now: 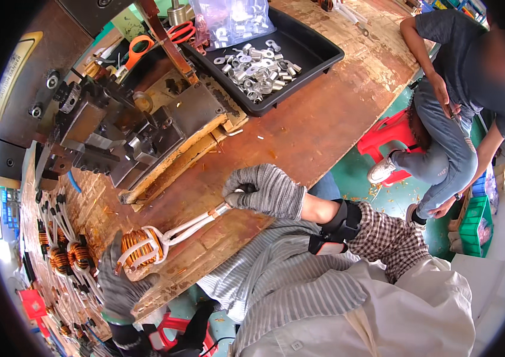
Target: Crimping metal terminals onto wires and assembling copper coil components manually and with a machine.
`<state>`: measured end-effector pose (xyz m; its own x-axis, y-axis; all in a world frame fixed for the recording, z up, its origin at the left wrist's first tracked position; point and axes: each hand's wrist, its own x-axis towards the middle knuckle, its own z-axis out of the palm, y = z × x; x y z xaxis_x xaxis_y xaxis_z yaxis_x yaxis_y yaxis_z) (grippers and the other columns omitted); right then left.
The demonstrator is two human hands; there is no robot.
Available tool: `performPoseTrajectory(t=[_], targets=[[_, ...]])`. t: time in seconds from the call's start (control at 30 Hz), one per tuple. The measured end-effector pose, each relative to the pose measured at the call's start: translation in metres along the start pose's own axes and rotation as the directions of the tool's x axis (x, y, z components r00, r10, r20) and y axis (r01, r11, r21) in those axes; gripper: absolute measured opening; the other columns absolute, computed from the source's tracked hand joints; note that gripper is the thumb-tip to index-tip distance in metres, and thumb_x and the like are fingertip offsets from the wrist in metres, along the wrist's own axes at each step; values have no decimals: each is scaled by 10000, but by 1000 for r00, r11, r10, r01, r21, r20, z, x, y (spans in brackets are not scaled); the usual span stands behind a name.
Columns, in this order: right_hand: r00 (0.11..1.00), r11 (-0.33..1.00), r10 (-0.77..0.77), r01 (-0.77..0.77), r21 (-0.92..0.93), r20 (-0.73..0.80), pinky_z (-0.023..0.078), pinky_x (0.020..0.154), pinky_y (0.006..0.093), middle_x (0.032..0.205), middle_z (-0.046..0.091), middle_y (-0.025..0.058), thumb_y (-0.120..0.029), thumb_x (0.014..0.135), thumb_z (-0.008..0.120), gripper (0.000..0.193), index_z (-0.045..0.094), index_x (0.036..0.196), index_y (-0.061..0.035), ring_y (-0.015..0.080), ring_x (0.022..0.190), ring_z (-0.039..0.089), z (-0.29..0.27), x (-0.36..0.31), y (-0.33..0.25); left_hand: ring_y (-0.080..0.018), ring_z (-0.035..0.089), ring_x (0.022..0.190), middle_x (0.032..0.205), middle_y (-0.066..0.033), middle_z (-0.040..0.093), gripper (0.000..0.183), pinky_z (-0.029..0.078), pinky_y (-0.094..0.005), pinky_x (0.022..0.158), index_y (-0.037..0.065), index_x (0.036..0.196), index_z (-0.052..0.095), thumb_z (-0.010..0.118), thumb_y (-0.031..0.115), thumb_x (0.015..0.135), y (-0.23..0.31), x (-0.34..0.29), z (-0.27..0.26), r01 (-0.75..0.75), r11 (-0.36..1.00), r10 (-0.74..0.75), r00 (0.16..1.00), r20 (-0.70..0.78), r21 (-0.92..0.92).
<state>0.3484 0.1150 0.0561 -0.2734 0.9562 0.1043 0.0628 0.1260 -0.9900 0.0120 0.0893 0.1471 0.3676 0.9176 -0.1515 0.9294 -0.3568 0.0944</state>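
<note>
My left hand (120, 285), in a dark grey glove, closes around the side of a copper-wound ring coil (139, 247) above the table's near edge. White sleeved leads (190, 229) run from the coil up to the right and come together at a silver cable lug (221, 209). The fingers of my right hand (267, 191), in a striped grey knit glove, are curled shut on that lug and hide its far end. Beyond both hands stands a metal press (139, 137) with a small die on its bed.
A black tray (324, 56) holds loose silver lugs (258, 68) and a plastic bag. Orange-handled scissors (139, 50) lie behind the press. Several more coils (79, 256) with white leads lie at left. At right, a person (449, 101) sits on a red stool (383, 137).
</note>
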Motion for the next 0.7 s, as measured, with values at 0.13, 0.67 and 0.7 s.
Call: performPoseTrajectory(t=[0.13,0.67,0.7], targets=[[926,913,343,-368,174,158,475,535,223,718,625,31,-122,764,619,129,633,861,-36,87,582,565,-7,0,-15,-178,555,976,1096,-81,545,894,475,-308,854,20,1253,359,845,183,521,-28,20,18,140,543,29,982,185,-828],[937,748,227,-342,569,265,525,582,228,824,645,82,-102,775,651,217,623,946,30,134,676,624,-11,17,-39,-299,546,810,1140,-170,526,539,428,-414,728,85,1101,398,723,216,692,-14,-10,-27,-109,735,558,658,-506,669],[939,742,203,-333,582,278,525,593,227,832,644,86,-98,778,648,228,616,961,34,135,685,626,-13,19,-43,-294,547,795,1127,-169,534,503,427,-411,725,81,1089,408,712,193,704,-10,-8,-30,-103,748,555,638,-533,655]])
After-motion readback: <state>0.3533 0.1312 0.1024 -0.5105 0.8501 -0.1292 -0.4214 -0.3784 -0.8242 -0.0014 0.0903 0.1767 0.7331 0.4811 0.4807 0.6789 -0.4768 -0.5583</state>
